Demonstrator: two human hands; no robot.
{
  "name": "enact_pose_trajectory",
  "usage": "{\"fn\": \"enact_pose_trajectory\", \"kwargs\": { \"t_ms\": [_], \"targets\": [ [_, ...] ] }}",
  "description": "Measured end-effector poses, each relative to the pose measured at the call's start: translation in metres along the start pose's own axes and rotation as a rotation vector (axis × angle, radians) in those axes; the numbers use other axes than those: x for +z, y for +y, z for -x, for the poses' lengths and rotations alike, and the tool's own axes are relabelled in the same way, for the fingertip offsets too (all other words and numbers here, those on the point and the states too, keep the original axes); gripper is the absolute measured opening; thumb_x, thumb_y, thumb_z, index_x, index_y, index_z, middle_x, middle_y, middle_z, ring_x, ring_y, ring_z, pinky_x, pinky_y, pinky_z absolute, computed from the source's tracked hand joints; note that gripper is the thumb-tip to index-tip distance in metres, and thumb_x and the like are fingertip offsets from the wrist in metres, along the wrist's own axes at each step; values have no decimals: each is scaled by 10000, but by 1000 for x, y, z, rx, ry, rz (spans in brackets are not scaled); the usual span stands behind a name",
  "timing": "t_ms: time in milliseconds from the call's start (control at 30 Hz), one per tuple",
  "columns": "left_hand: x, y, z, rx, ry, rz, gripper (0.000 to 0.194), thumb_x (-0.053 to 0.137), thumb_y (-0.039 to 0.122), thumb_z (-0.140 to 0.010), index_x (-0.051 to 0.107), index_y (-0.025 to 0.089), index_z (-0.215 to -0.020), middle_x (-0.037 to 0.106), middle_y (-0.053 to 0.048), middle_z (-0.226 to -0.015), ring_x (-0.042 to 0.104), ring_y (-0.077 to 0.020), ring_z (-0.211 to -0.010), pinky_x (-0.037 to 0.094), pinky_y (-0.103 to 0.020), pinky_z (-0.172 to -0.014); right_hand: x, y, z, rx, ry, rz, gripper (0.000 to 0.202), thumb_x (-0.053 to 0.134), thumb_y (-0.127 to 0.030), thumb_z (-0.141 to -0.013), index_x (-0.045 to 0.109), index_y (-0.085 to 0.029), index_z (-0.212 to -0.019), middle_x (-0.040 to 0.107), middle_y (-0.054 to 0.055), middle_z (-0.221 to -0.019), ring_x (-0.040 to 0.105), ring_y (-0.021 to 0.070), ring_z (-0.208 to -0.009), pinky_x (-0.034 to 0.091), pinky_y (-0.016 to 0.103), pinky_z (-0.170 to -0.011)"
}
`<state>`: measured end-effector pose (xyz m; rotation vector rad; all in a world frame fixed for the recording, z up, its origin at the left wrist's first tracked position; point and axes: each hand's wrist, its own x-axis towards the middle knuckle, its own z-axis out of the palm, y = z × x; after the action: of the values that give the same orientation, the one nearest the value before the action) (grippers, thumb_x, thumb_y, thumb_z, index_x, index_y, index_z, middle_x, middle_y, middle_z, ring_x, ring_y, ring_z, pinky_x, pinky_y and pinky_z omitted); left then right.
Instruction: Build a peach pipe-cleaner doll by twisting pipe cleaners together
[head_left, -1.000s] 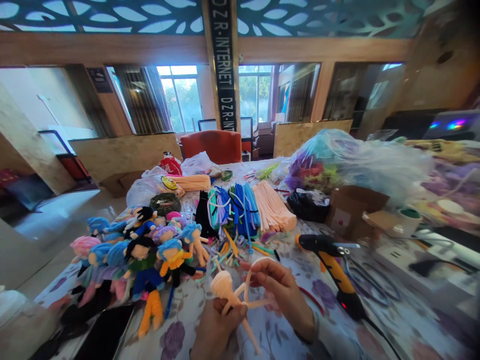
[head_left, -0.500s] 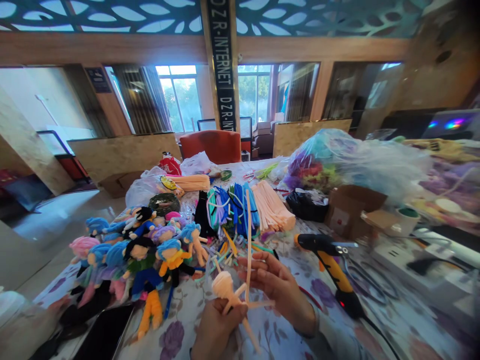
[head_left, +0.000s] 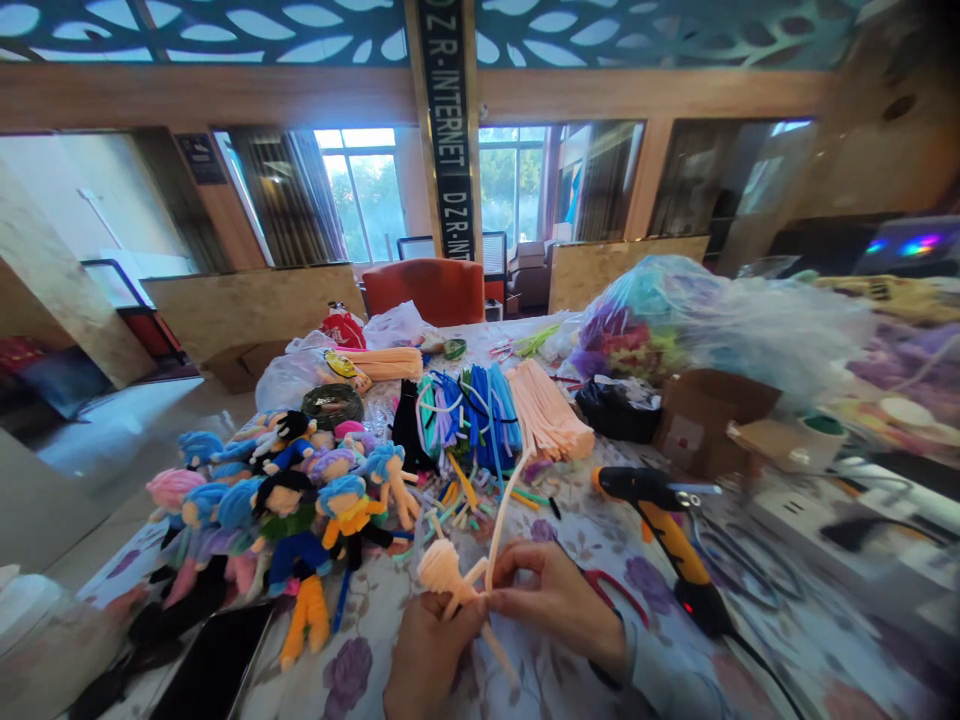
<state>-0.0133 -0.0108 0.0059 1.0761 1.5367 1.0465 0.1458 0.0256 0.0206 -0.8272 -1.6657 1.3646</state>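
My left hand (head_left: 433, 645) is closed around the lower part of a small peach doll body (head_left: 439, 566) made of fuzzy pipe cleaners, with a wound round head and loose limbs sticking out. In my right hand (head_left: 551, 605), thumb and fingers pinch a long peach pipe cleaner (head_left: 501, 515) close to the body. The free end of this pipe cleaner curves up and away toward the peach bundle. Both hands meet at the doll's middle, and the exact join is hidden by the fingers. One short limb hangs below my left hand.
Finished pipe-cleaner dolls (head_left: 285, 500) are heaped at left, near a phone (head_left: 214, 660). Behind my hands lie blue pipe cleaners (head_left: 487, 415) and a peach bundle (head_left: 551, 415). A black and yellow glue gun (head_left: 671, 545) and red-handled scissors (head_left: 619, 590) are at right, with a cardboard box (head_left: 709, 420) beyond.
My right hand has moved down and left, from loosely spread fingers to a pinch at the doll body. The long pipe cleaner, upright before, now bends away in a curve.
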Motion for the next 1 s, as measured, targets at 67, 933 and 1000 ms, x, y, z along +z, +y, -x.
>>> {"fn": "enact_pose_trajectory", "kwargs": {
  "t_ms": [67, 933, 1000],
  "targets": [
    [0, 2, 1, -3, 9, 18, 313, 699, 395, -547, 556, 155, -406, 374, 55, -377, 300, -85, -394, 187, -241, -418, 2, -1, 0, -50, 29, 59, 98, 719, -250, -692, 684, -162, -670, 654, 27, -763, 602, 171, -754, 468, 242, -653],
    [4, -2, 7, -47, -30, 253, 365, 749, 463, -540, 587, 152, -442, 387, 65, -353, 305, -64, -347, 189, -224, -365, 5, 6, 4, -221, 122, 183, 95, 678, -278, -770, 694, -211, -837, 625, 54, -924, 595, 197, -903, 476, 290, -768],
    [4, -2, 6, -54, -16, 242, 357, 750, 462, -539, 602, 148, -454, 391, 65, -359, 301, -66, -354, 187, -229, -374, 4, 7, 5, -241, 143, 169, 105, 676, -296, -770, 692, -216, -836, 606, 56, -925, 589, 200, -902, 480, 286, -741]
  ]
}}
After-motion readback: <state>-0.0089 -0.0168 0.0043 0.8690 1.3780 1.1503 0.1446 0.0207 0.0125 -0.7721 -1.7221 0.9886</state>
